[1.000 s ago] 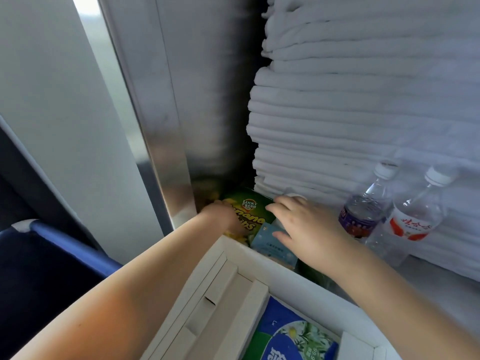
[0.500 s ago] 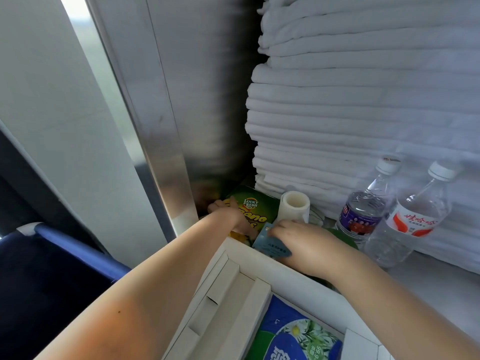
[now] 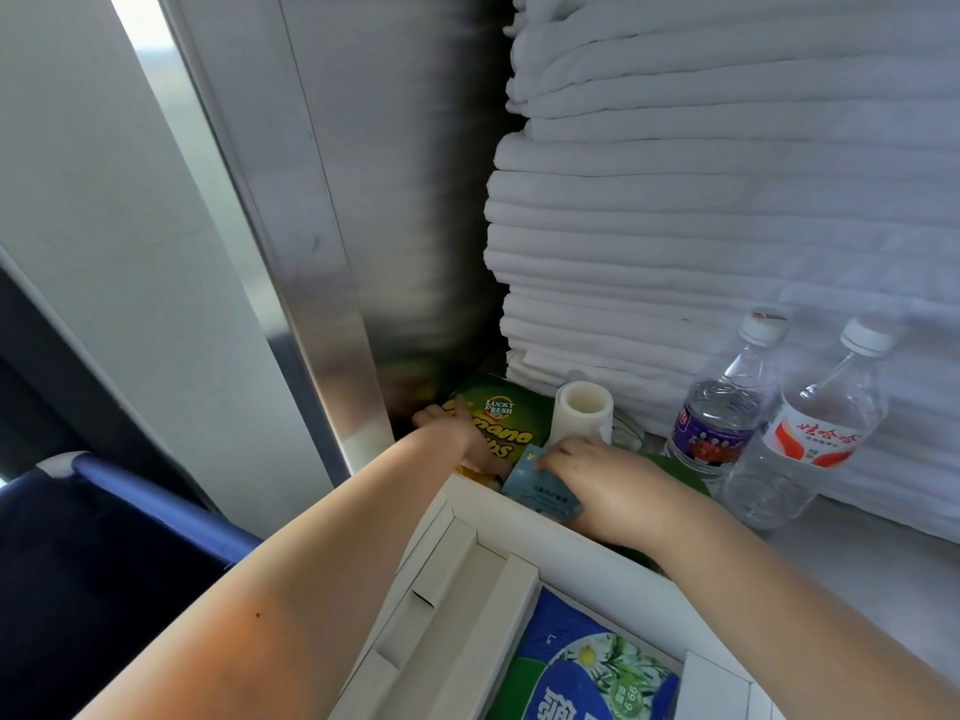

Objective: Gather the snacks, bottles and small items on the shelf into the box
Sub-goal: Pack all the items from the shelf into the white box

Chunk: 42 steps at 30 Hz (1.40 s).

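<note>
You are reaching over the far rim of the white box (image 3: 524,511) into the shelf (image 3: 862,558) corner. Your left hand (image 3: 460,441) is gripping the banana chips bag (image 3: 506,413), and your right hand (image 3: 610,485) is pinching a small blue packet (image 3: 537,493) just beside it. Behind them a white roll (image 3: 582,413) is standing. To the right, a purple-labelled bottle (image 3: 714,423) and a red-labelled bottle (image 3: 813,439) are standing against stacked towels (image 3: 727,200).

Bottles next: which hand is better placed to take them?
Right, probably. The right hand, holding the blue packet, lies nearest the purple-label bottle and red-label bottle, once that packet goes into the box. The left hand grips the banana chips packet in the far-left corner.
</note>
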{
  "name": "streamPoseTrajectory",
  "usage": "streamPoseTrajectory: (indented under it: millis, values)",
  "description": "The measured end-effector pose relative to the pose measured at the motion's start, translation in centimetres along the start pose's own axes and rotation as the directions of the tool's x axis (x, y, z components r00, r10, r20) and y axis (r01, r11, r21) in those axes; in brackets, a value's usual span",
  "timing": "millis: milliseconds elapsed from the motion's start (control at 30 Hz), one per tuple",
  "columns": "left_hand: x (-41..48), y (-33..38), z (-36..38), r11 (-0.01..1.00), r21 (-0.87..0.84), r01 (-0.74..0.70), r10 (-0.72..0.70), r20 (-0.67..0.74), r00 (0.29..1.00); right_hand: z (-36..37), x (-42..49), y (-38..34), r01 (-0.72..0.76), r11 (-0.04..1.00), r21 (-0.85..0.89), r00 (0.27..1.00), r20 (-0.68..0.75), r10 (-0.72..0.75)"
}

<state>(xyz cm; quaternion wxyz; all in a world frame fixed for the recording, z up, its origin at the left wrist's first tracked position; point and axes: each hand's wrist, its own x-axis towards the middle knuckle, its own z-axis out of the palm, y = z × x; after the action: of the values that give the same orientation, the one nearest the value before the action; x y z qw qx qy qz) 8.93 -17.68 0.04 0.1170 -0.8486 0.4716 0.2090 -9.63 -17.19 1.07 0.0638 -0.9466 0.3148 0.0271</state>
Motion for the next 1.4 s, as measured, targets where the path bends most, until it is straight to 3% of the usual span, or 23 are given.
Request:
streamPoseTrajectory:
  millis: [633,800,967,1267,1400]
  values:
    - [0.2,-0.1,0.0,0.985,-0.175,-0.007,-0.011,-0.1,0.995,0.1,-0.1,0.2,-0.018,1.0,-0.011,1.0,-0.026,0.018]
    - [-0.4,-0.1,-0.3,0.997,-0.065,-0.03,0.014,-0.229,0.973,0.0,-0.2,0.1,-0.024,1.0,-0.017,0.999,-0.023,0.023]
    - [-1.5,0.2,-1.3,0.99,0.139,-0.021,0.079,-0.424,0.902,-0.1,-0.3,0.0,-0.037,0.999,-0.024,0.999,-0.001,0.037]
    - [-3.9,0.1,-3.9,0.91,0.394,0.127,0.136,-0.576,0.806,-0.1,-0.3,0.0,-0.044,0.999,0.021,0.999,0.024,0.043]
    - [-5.4,0.2,-5.4,0.895,0.41,0.173,0.153,-0.65,0.744,-0.2,-0.3,0.1,-0.025,0.999,0.039,1.0,0.009,0.025]
